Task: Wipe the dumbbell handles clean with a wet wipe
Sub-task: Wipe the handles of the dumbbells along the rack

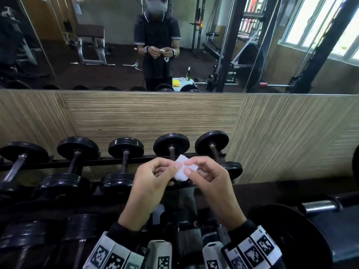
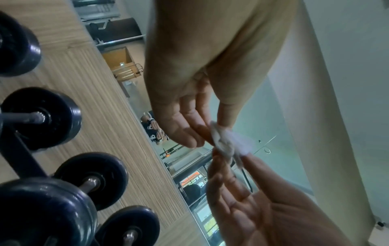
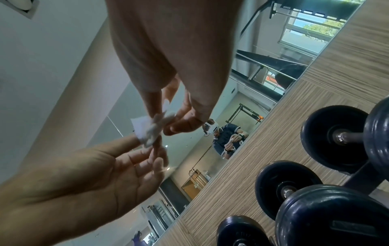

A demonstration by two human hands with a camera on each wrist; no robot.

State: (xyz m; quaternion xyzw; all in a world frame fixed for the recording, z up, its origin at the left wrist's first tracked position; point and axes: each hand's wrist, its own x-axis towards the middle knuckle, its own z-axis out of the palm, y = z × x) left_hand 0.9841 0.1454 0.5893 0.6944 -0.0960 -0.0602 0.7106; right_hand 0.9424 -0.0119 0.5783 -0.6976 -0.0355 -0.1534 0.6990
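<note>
The head view looks forward and down from above the dumbbell rack (image 1: 124, 162), taking in its row of dumbbells, the wood-grain wall panel (image 1: 155, 117) behind the rack and the mirror (image 1: 116, 45) above it. The left wrist view sits close under the left hand (image 2: 189, 69), tilted (the rack (image 2: 27, 159) runs down its left edge), facing the same panel and mirror. The right wrist view sits just as near the right hand (image 3: 168, 50), with the rack (image 3: 362, 174) at its lower right. All three share the wet wipe (image 1: 182, 170) pinched between both hands above the rack, and the mirror
</note>
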